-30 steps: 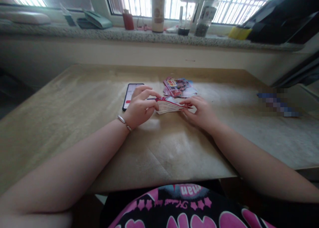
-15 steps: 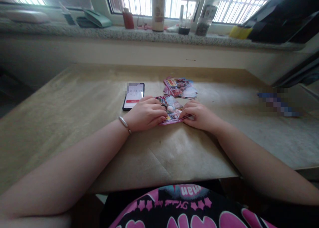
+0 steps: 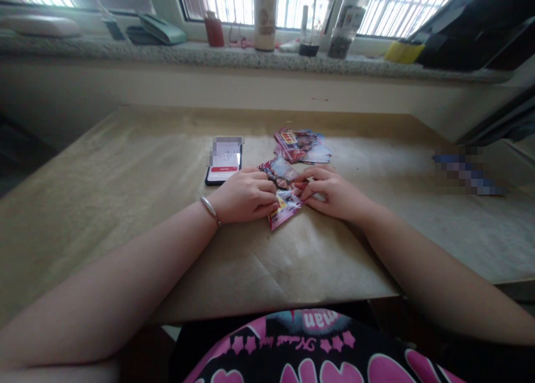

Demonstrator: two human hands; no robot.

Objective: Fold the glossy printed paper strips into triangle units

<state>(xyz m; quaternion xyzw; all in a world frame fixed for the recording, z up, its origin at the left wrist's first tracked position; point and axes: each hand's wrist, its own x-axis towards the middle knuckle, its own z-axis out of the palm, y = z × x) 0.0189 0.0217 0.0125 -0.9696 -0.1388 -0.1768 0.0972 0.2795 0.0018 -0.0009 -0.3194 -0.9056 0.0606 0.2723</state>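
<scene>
Between my hands lies a loose fan of glossy printed photo cards (image 3: 284, 193), pink and blue with pictures of people, one corner pointing toward me. My left hand (image 3: 244, 194), a silver bangle (image 3: 210, 210) on its wrist, has its fingertips on the fan's left edge. My right hand (image 3: 336, 193) grips the right side with curled fingers. Farther back, a second spread of similar cards (image 3: 301, 146) lies apart from both hands. A smartphone (image 3: 223, 163), its screen lit, lies face up just beyond my left hand.
The table is covered in creased brown paper (image 3: 301, 266). A blurred blue object (image 3: 468, 174) lies to the right. Behind the table, a granite window sill (image 3: 234, 57) holds a tall flask (image 3: 265, 15), a red bottle (image 3: 214, 32) and a glass jar (image 3: 345, 23).
The cards between my hands have gone from a raised, white-backed bundle to a flatter fan low on the paper. The fan has rotated, its lower corner now pointing toward me.
</scene>
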